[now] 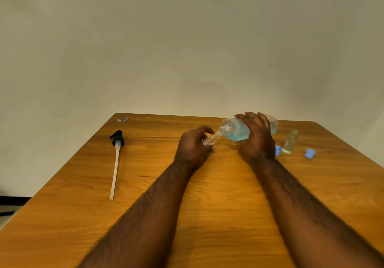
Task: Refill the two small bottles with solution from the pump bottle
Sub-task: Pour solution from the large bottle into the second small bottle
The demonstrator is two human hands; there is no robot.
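Observation:
My right hand (256, 138) grips the large clear bottle (235, 129) of blue solution, tipped on its side with its open neck pointing left. My left hand (193, 148) holds a small clear bottle (211, 139), tilted, its mouth touching the big bottle's neck. The blue liquid pools low in the big bottle. A second small bottle (290, 142) stands upright and uncapped to the right. Two blue caps (278, 150) (310, 153) lie on the table on either side of it.
The black pump head with its long white tube (115, 164) lies on the wooden table (207, 205) at the left. A small scrap (122, 119) sits near the far left corner. A plain wall stands behind the table.

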